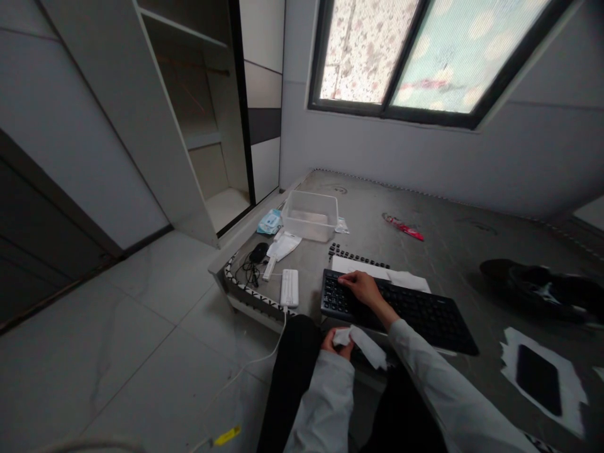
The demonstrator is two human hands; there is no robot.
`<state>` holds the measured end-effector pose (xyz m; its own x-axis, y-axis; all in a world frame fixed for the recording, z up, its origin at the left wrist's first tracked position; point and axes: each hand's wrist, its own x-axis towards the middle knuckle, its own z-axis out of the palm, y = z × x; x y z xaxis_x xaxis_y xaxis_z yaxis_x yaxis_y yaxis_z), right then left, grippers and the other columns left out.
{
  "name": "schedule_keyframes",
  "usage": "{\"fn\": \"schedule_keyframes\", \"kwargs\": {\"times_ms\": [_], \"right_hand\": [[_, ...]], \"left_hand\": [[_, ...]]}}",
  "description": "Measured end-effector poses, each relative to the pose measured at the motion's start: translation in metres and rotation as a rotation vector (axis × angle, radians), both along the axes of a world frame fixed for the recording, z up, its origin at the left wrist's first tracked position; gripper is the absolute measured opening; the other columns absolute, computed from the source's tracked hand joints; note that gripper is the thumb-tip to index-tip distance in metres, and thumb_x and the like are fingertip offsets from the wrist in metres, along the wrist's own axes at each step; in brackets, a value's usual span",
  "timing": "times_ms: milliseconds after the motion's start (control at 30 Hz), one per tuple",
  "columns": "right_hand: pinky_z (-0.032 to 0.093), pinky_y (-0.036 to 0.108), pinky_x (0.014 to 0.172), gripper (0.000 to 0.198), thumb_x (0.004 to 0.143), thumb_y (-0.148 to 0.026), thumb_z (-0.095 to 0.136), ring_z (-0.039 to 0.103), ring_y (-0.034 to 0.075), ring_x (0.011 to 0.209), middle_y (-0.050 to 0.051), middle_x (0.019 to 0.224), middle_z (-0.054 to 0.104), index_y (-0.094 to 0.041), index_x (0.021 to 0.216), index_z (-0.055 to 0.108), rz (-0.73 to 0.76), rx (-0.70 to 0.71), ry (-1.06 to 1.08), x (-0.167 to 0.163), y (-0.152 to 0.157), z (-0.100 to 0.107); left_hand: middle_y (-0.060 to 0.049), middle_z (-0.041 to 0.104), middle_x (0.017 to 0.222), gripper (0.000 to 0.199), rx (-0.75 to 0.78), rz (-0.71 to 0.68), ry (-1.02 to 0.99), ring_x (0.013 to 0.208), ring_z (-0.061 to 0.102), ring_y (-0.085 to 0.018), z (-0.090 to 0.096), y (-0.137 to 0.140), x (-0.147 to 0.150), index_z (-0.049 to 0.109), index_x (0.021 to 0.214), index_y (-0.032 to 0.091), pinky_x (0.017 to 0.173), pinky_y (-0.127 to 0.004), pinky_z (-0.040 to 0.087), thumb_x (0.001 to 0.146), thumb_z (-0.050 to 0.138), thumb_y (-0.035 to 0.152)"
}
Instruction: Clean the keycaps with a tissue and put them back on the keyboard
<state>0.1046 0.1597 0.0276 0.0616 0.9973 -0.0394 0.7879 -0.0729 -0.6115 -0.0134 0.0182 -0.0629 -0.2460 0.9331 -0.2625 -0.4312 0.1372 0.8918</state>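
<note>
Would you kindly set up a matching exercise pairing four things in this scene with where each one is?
Things:
1. right hand
2. left hand
3. clear plastic box
4. dark phone

Places:
A. on a white sheet at the right edge of the surface
B. holding a white wipe above the lap
C. resting on the black keyboard
D. at the far side of the surface, near the open wardrobe

Pairs: 1-C, 2-B, 3-D, 4-A

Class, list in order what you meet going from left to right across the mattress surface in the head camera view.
Black mouse → white power strip → clear plastic box → black keyboard → red wrapper → black phone on white paper.
</note>
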Motion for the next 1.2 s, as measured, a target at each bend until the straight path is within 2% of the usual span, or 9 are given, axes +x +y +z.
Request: {"fn": "schedule_keyframes", "kwargs": {"times_ms": [367, 600, 800, 967, 1200], "right_hand": [[0.047, 0.027, 0.070, 0.023, 0.080, -0.041, 0.071, 0.073, 0.022, 0.083, 0.006, 0.086, 0.081, -0.024, 0.090, 0.082, -0.033, -0.088, -0.075, 0.000, 0.006, -0.001], [0.045, 0.027, 0.066, 0.022, 0.079, -0.043, 0.071, 0.073, 0.021, 0.085, 0.004, 0.087, 0.081, -0.029, 0.092, 0.081, -0.090, -0.135, -0.089, -0.002, 0.007, 0.002], [0.041, 0.025, 0.062, 0.019, 0.077, -0.042, 0.074, 0.072, 0.018, 0.079, 0.001, 0.083, 0.080, -0.029, 0.089, 0.081, -0.127, -0.132, -0.082, -0.006, 0.005, 0.007], [0.039, 0.025, 0.061, 0.019, 0.080, -0.042, 0.072, 0.071, 0.016, 0.078, 0.000, 0.087, 0.080, -0.029, 0.090, 0.080, -0.150, -0.108, -0.110, -0.011, 0.000, 0.008], [0.038, 0.027, 0.063, 0.016, 0.082, -0.040, 0.070, 0.071, 0.018, 0.084, 0.001, 0.090, 0.080, -0.027, 0.086, 0.078, -0.122, -0.100, -0.174, -0.016, -0.001, 0.013]], "left_hand": [[-0.002, 0.073, 0.062, 0.028, -0.018, 0.029, -0.040, 0.060, 0.065, -0.019, -0.008, 0.001, 0.004, 0.074, 0.069, 0.018, 0.064, -0.030, 0.054, 0.048, 0.085, 0.035], [-0.002, 0.073, 0.061, 0.027, -0.006, 0.011, -0.042, 0.057, 0.065, -0.018, -0.004, 0.001, 0.001, 0.075, 0.067, 0.019, 0.058, -0.029, 0.055, 0.046, 0.089, 0.031], [-0.001, 0.072, 0.058, 0.025, -0.023, 0.044, -0.070, 0.054, 0.065, -0.017, 0.006, 0.000, 0.002, 0.075, 0.065, 0.018, 0.055, -0.027, 0.055, 0.046, 0.087, 0.028], [-0.002, 0.072, 0.057, 0.021, -0.026, 0.052, -0.040, 0.053, 0.064, -0.017, 0.008, -0.002, 0.003, 0.074, 0.065, 0.017, 0.054, -0.027, 0.052, 0.047, 0.083, 0.024], [-0.003, 0.074, 0.063, 0.028, -0.060, -0.030, -0.027, 0.062, 0.068, -0.021, 0.007, -0.001, 0.000, 0.071, 0.067, 0.020, 0.062, -0.029, 0.055, 0.045, 0.086, 0.030]]}}
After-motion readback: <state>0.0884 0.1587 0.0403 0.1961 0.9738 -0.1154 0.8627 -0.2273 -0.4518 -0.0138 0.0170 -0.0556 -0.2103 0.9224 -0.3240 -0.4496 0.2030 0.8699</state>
